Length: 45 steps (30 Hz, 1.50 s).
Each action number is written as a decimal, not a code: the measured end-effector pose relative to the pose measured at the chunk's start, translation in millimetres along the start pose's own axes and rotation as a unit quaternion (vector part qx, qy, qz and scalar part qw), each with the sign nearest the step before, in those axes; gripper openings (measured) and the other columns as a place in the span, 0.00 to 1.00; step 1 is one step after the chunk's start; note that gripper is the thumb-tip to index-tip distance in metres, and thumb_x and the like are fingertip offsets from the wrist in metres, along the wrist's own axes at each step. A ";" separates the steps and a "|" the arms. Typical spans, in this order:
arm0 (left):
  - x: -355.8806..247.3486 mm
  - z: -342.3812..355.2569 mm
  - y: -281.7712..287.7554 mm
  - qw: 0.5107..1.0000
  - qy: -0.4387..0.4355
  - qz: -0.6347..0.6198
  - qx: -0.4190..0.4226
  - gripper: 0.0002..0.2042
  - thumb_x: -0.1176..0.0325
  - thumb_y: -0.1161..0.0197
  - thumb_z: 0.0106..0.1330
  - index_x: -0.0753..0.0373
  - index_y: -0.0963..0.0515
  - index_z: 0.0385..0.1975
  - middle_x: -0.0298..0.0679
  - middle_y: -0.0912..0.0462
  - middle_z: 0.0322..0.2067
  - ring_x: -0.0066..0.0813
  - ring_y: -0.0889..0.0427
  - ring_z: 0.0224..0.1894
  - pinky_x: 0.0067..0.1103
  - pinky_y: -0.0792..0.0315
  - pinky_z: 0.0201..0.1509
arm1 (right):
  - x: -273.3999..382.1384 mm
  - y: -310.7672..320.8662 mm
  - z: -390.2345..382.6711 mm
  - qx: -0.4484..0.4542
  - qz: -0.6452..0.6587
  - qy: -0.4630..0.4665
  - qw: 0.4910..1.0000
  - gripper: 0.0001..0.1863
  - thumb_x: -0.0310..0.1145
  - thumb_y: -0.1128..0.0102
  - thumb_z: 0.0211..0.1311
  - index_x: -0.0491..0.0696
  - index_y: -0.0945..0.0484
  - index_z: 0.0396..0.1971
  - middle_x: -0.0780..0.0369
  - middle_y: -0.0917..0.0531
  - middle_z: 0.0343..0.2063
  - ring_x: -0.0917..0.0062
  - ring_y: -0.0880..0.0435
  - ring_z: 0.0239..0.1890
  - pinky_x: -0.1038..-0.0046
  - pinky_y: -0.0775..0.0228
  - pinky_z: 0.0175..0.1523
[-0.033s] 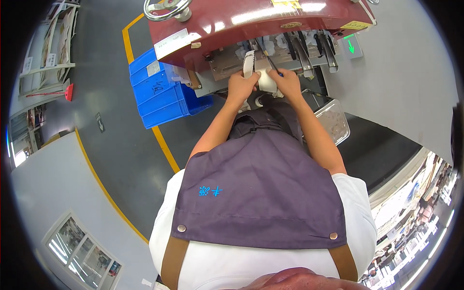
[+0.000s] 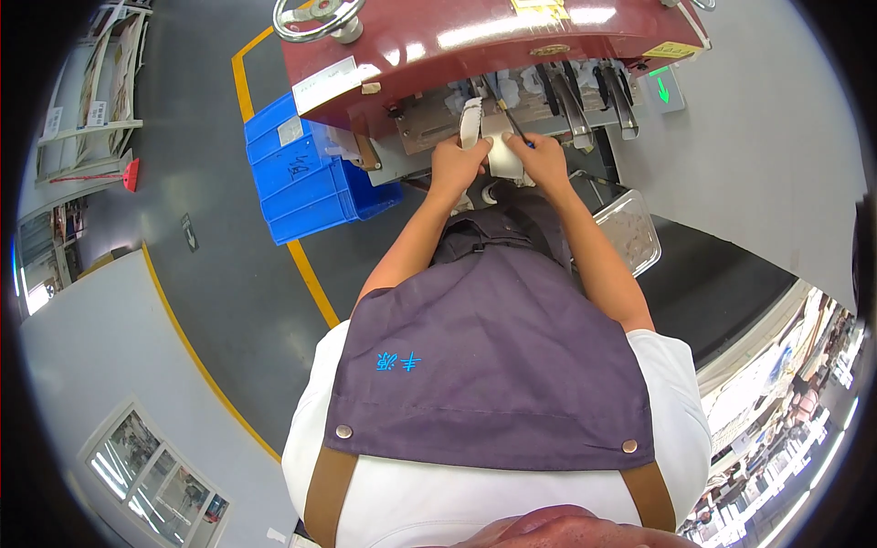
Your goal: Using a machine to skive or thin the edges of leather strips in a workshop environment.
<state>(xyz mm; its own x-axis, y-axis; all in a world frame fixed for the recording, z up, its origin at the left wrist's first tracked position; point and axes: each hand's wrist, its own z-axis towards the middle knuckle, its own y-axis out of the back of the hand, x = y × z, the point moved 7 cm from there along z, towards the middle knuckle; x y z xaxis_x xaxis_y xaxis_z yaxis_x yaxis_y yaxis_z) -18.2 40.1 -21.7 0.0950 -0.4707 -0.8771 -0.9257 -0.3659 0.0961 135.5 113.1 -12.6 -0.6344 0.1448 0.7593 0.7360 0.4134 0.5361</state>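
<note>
A wide white strip (image 2: 505, 163) hangs between my two hands, in front of the machine's lower opening. My left hand (image 2: 457, 164) is closed on its left side, thumb pointing inward. A narrower white piece with a ragged edge (image 2: 470, 123) stands up beside those fingers; whether it is part of the same strip I cannot tell. My right hand (image 2: 545, 163) pinches the strip's right side. By its fingers lies a thin tool with a blue end (image 2: 528, 141), its kind too small to make out.
Ahead stands a dark red machine (image 2: 411, 68) with a metal handwheel (image 2: 320, 20) and metal guide channels (image 2: 573, 114). A blue bin (image 2: 301, 178) sits on its left. To my right is a clear plastic tray (image 2: 630, 233) near a black surface (image 2: 722, 274).
Both hands stay almost where they were. The thin tool by my right hand looks slightly turned, and the white strip has shifted a little.
</note>
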 end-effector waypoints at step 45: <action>-9.2 10.7 14.7 0.996 -0.012 -0.091 -0.007 0.15 0.60 0.43 0.62 0.68 0.23 0.34 0.42 0.20 0.22 0.25 0.22 0.19 0.19 0.29 0.24 | 83.8 18.5 -20.5 -0.111 -0.197 0.235 0.945 0.13 0.34 0.51 0.58 0.49 0.25 0.41 0.49 0.20 0.27 0.52 0.21 0.32 0.57 0.31 0.38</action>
<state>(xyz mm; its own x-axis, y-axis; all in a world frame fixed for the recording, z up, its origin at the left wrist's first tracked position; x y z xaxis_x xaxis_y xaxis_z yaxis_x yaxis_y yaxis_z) -36.5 47.7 -17.2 0.2515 -0.3760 -0.8918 -0.8885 -0.4552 -0.0586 100.8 114.4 68.5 -0.7331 -0.4177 0.5368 0.5290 0.1459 0.8360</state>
